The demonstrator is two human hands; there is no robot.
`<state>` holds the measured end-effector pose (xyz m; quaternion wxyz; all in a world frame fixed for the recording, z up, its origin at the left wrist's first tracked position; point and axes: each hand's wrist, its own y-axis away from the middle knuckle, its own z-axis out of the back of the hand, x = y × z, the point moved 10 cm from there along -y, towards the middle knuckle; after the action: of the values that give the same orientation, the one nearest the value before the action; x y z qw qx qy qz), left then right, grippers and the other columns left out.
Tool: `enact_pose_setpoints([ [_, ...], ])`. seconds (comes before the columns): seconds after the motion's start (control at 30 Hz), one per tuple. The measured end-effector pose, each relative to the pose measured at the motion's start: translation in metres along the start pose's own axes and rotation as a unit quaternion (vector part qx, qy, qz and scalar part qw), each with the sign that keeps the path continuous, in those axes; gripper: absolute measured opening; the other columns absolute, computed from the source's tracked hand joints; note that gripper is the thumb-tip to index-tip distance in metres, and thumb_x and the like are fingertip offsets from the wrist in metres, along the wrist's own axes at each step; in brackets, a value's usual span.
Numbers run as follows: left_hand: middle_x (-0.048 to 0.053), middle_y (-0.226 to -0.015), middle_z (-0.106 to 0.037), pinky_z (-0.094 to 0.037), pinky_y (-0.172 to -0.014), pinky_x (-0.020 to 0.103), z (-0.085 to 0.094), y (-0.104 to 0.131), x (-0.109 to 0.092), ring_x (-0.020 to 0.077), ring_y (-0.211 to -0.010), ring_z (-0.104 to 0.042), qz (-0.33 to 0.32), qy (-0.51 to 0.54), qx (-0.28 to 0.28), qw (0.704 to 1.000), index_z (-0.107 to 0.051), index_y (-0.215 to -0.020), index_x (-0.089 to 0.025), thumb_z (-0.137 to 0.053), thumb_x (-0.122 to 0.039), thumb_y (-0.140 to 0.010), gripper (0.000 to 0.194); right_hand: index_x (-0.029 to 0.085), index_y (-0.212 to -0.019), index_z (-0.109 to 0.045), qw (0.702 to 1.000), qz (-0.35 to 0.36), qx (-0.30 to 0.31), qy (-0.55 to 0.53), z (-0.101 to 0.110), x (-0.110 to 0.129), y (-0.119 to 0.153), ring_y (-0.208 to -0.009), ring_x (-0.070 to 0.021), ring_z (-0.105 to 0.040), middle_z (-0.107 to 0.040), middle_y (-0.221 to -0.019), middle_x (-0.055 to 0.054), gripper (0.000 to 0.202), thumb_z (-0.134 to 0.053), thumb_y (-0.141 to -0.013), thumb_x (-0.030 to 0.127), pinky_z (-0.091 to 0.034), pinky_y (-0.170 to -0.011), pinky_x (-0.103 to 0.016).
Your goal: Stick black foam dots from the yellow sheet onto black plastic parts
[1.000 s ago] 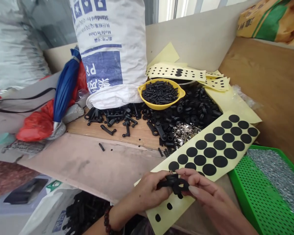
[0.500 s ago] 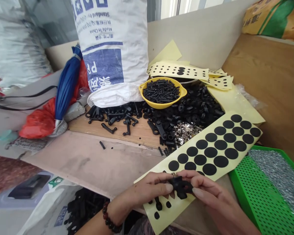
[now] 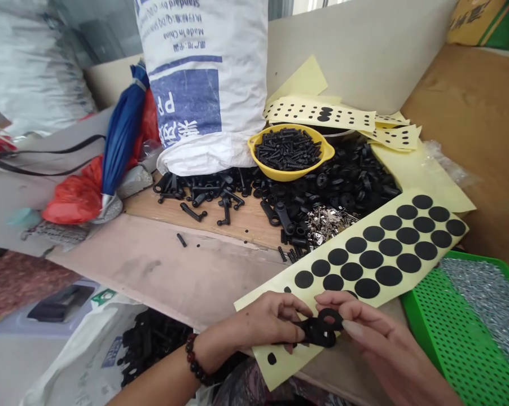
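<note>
My left hand point(image 3: 273, 320), with a beaded bracelet at the wrist, is closed on a black plastic crank-like part point(image 3: 317, 335), whose rounded end sticks out past the thumb. My right hand point(image 3: 371, 327) pinches a flat black ring point(image 3: 334, 313) between thumb and fingers, just over that rounded end. Whether ring and part touch, I cannot tell. Beneath both hands lies a pale yellow sheet point(image 3: 266, 286) with large black round stickers point(image 3: 371, 259). Small metal clips point(image 3: 328, 224) are heaped behind it, beside black round parts point(image 3: 356, 175).
A yellow bowl point(image 3: 254, 157) of ribbed black pins stands behind. To its left are a white sack point(image 3: 241, 67), loose black cranks point(image 3: 193, 212) and a blue umbrella point(image 3: 123, 129). A green perforated tray point(image 3: 449, 321) with metal pieces is at right; a bag of black parts point(image 3: 79, 344) sits lower left.
The black plastic part has turned between my hands, and its rounded end now faces up. A flat black ring now shows in my right fingers. The whole view has shifted slightly.
</note>
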<state>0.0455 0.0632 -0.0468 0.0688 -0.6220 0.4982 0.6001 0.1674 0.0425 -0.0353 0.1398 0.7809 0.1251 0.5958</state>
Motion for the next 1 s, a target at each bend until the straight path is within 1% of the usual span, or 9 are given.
enact_pose_setpoints([
  [0.1, -0.004, -0.067, -0.058, -0.039, -0.047, 0.019, 0.008, -0.003, 0.004, 0.0061, -0.048, -0.049, 0.002, 0.031, -0.034, 0.999, -0.06, -0.103, -0.013, -0.064, -0.018, -0.054, 0.049, 0.02, -0.059, -0.061, 1.0, 0.0, -0.008, 0.014, 0.006, -0.003, 0.0, -0.103, -0.0288, -0.054, -0.063, -0.106, -0.009, 0.03, -0.071, -0.068, 0.047, -0.045, -0.084, -0.037],
  [0.17, -0.004, -0.066, -0.057, -0.037, -0.046, 0.017, 0.011, -0.005, 0.007, 0.0052, -0.048, -0.046, 0.005, -0.005, -0.042, 0.999, -0.062, -0.102, -0.013, -0.062, -0.015, -0.054, 0.048, 0.02, -0.057, -0.059, 1.0, -0.008, -0.016, 0.008, 0.007, -0.004, 0.001, -0.1, -0.0286, -0.054, -0.063, -0.105, -0.009, 0.032, -0.072, -0.067, 0.047, -0.045, -0.082, -0.037],
  [0.27, -0.004, -0.065, -0.058, -0.037, -0.046, 0.017, 0.009, -0.008, 0.014, 0.0066, -0.05, -0.048, 0.012, -0.093, -0.025, 0.995, -0.064, -0.101, -0.015, -0.06, -0.012, -0.056, 0.045, 0.02, -0.056, -0.059, 1.0, -0.015, -0.011, -0.002, 0.003, -0.005, 0.003, -0.098, -0.0287, -0.054, -0.063, -0.101, -0.009, 0.033, -0.074, -0.064, 0.048, -0.045, -0.082, -0.036],
  [0.37, -0.004, -0.066, -0.06, -0.043, -0.05, 0.019, 0.005, -0.009, 0.019, 0.0089, -0.052, -0.052, 0.027, -0.089, 0.001, 0.996, -0.062, -0.102, -0.017, -0.062, -0.013, -0.058, 0.045, 0.021, -0.058, -0.061, 1.0, -0.009, -0.006, -0.001, 0.0, -0.007, 0.003, -0.1, -0.0286, -0.054, -0.063, -0.101, -0.008, 0.031, -0.073, -0.066, 0.048, -0.044, -0.083, -0.036],
  [0.43, -0.003, -0.069, -0.061, -0.045, -0.052, 0.02, 0.004, -0.009, 0.014, 0.0082, -0.052, -0.053, 0.016, -0.056, 0.005, 0.998, -0.062, -0.101, -0.016, -0.061, -0.014, -0.06, 0.042, 0.021, -0.059, -0.061, 1.0, -0.001, -0.006, 0.012, 0.002, -0.008, 0.002, -0.101, -0.0287, -0.052, -0.062, -0.102, -0.008, 0.03, -0.071, -0.068, 0.048, -0.043, -0.084, -0.036],
  [0.53, 0.0, -0.074, -0.061, -0.044, -0.053, 0.018, 0.004, -0.006, 0.002, 0.0073, -0.053, -0.053, -0.011, -0.022, -0.005, 1.0, -0.064, -0.099, -0.015, -0.059, -0.013, -0.063, 0.037, 0.021, -0.06, -0.061, 0.999, 0.007, -0.007, 0.037, 0.004, -0.009, 0.001, -0.102, -0.03, -0.051, -0.062, -0.101, -0.009, 0.031, -0.071, -0.068, 0.05, -0.043, -0.084, -0.037],
  [0.7, 0.001, -0.07, -0.059, -0.036, -0.048, 0.016, 0.004, 0.001, -0.01, 0.0093, -0.056, -0.055, -0.004, -0.044, -0.021, 0.999, -0.066, -0.102, -0.015, -0.057, -0.019, -0.071, 0.033, 0.021, -0.059, -0.058, 0.998, 0.017, -0.002, 0.056, 0.002, -0.008, 0.0, -0.1, -0.0292, -0.051, -0.062, -0.097, -0.009, 0.032, -0.069, -0.07, 0.049, -0.043, -0.083, -0.037],
  [0.83, -0.001, -0.072, -0.058, -0.031, -0.046, 0.016, 0.006, 0.005, -0.011, 0.009, -0.057, -0.056, 0.02, -0.063, -0.03, 0.997, -0.067, -0.101, -0.016, -0.048, -0.022, -0.078, 0.03, 0.021, -0.061, -0.058, 0.998, 0.019, 0.008, 0.052, 0.001, -0.011, 0.0, -0.097, -0.0265, -0.052, -0.061, -0.098, -0.007, 0.029, -0.066, -0.074, 0.046, -0.044, -0.081, -0.034],
  [1.0, 0.0, -0.078, -0.06, -0.035, -0.051, 0.017, 0.01, 0.005, -0.01, 0.0104, -0.062, -0.059, 0.004, -0.073, -0.029, 0.997, -0.065, -0.108, -0.017, -0.044, -0.022, -0.082, 0.034, 0.02, -0.06, -0.059, 0.997, 0.029, 0.018, 0.065, 0.0, -0.009, -0.002, -0.097, -0.0279, -0.052, -0.061, -0.096, -0.009, 0.029, -0.067, -0.073, 0.045, -0.045, -0.08, -0.034],
])
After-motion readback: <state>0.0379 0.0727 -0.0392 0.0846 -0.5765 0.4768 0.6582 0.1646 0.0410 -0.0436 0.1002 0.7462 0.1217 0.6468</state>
